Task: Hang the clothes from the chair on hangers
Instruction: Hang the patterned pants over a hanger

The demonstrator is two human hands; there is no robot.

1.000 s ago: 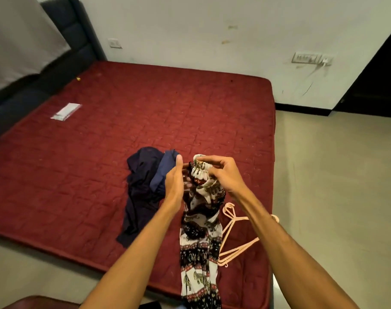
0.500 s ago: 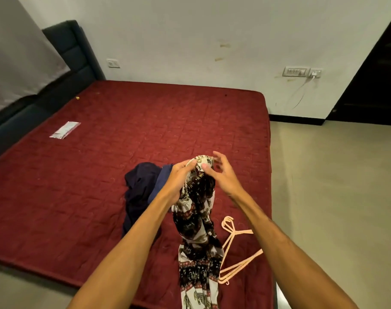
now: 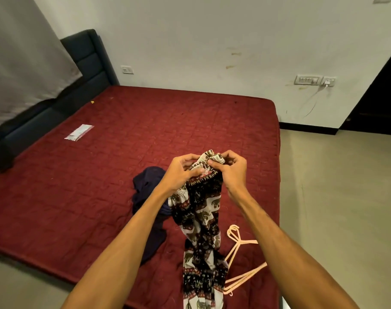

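Soft printed cloth trousers (image 3: 201,219), smooth plastic hangers (image 3: 237,246), quilted matt mattress (image 3: 100,186)

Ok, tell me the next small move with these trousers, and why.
Probably free the right hand and reach down for a hanger. It and the left hand both grip the trousers at the waistband, no hanger is in them yet, and the hangers lie on the bed by the right arm.

Cannot see lower end of elephant-print trousers (image 3: 201,219), cut by bottom edge, nor part of pink hangers (image 3: 239,242) behind right forearm (image 3: 279,241), nor of navy garment (image 3: 145,181) behind left forearm (image 3: 127,241).
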